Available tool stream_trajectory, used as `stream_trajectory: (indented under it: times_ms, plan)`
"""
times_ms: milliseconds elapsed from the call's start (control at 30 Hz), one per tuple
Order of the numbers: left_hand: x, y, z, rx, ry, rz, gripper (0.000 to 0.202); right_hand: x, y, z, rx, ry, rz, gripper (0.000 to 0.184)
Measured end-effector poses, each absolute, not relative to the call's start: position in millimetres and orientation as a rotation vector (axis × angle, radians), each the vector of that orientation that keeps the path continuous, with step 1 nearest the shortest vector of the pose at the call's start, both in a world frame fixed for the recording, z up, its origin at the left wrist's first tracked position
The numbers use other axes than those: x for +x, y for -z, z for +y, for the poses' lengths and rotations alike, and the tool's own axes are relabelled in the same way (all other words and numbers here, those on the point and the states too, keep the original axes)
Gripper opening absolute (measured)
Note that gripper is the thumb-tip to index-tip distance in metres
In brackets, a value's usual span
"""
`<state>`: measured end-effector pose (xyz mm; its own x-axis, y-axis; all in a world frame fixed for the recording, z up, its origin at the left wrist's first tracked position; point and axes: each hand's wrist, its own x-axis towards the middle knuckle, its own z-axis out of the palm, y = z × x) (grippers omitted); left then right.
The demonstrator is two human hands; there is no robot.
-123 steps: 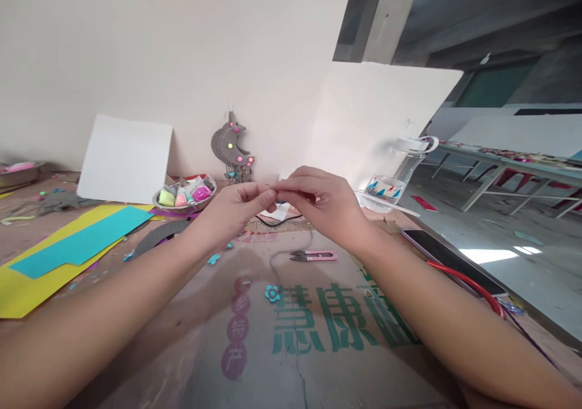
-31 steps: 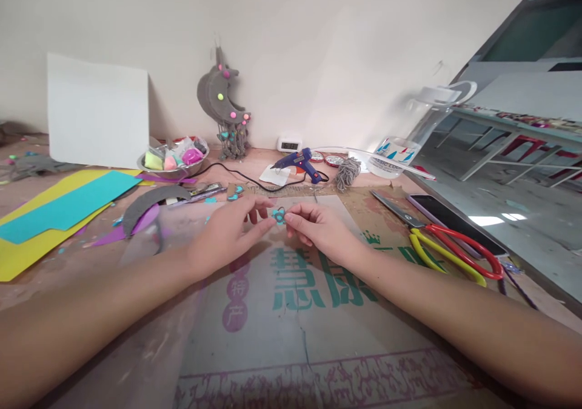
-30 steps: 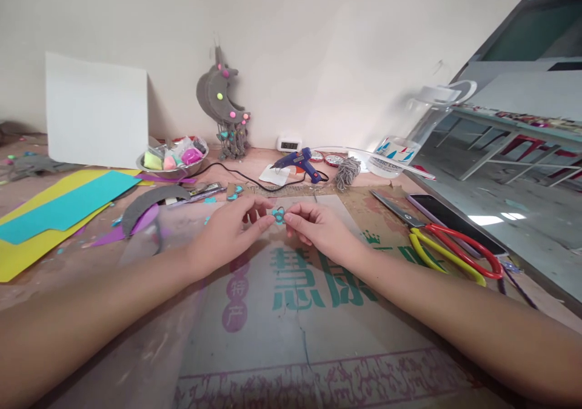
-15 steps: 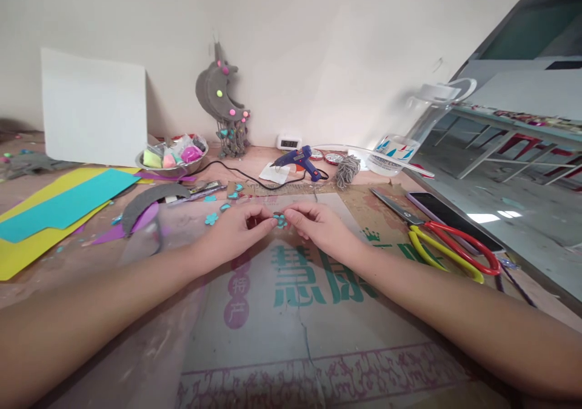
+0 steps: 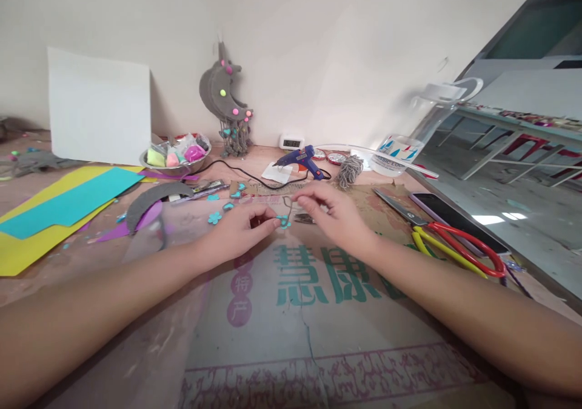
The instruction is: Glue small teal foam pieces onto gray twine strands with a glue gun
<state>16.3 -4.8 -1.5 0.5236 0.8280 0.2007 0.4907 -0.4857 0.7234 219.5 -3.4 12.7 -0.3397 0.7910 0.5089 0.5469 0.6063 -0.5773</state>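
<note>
My left hand (image 5: 243, 232) pinches a small teal flower (image 5: 284, 222) at its edge, above the printed cardboard. A thin grey strand of yarn (image 5: 290, 208) rises from the flower to my right hand (image 5: 334, 218), whose thumb and forefinger are closed on it. Under the right fingers a small dark metal object (image 5: 304, 218) shows in part; its kind is unclear. Left of my left hand lie another teal flower (image 5: 214, 217) and small teal heart-like pieces (image 5: 228, 206).
Scissors (image 5: 448, 242) and a phone (image 5: 459, 224) lie on the right. Behind the hands are a blue glue gun (image 5: 302, 159), a grey yarn bundle (image 5: 349, 171) and a plastic jug (image 5: 404, 136). A bowl (image 5: 182, 168) and coloured sheets (image 5: 77, 206) are at left.
My right hand has drawn up and to the right, away from the flower, with the grey yarn now visible in its fingers. The left hand stays on the flower. The view has shifted slightly.
</note>
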Motion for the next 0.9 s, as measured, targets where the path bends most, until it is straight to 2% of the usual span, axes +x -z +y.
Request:
stream_trajectory:
  times_ms: [100,200,333,500,700,900]
  plan:
    - [16.3,0.2,-4.1,2.096,-0.715,1.104,0.028,240.2,-21.3,13.8,-1.308,-0.274,-2.014,0.018]
    - [16.5,-1.1,-4.2,2.054,-0.714,1.125,0.029,260.5,-32.8,20.8,-1.514,-0.298,-2.234,0.026]
    - [16.2,-1.7,-4.7,1.994,-0.716,1.139,0.031,272.3,-43.8,9.9,-1.525,-0.325,-2.603,0.036]
    - [15.7,-0.6,-3.9,1.965,-0.724,1.127,0.029,266.9,-32.9,3.8,-1.368,-0.175,-2.718,0.018]
    - [15.9,-1.5,-3.4,1.95,-0.723,1.125,0.027,258.2,-13.8,9.0,-1.397,0.125,-2.55,0.02]
    - [15.2,-0.3,-2.7,1.969,-0.738,1.115,0.027,242.5,-13.8,-4.8,-1.355,-0.133,-2.123,0.025]
